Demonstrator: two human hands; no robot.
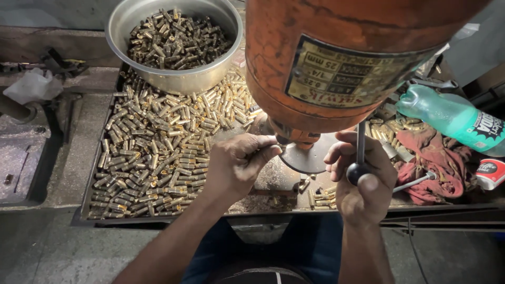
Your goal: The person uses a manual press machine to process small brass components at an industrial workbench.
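Observation:
A large orange drill press head (336, 58) fills the upper right. My left hand (239, 164) is closed with its fingertips pinched at the drill's round table (310, 158), right under the spindle; the small piece in it is hidden. My right hand (363, 181) grips the black-knobbed feed lever (360, 165) of the press. Many small brass tube pieces (158, 152) lie heaped on the dark metal tray (84, 210) to the left of my left hand.
A steel bowl (173, 79) full of darker brass pieces stands at the tray's back. A green plastic bottle (452, 118), a red rag (431, 158) and a red-and-white cup (492, 173) lie at the right. A second lever (415, 181) sticks out by the rag.

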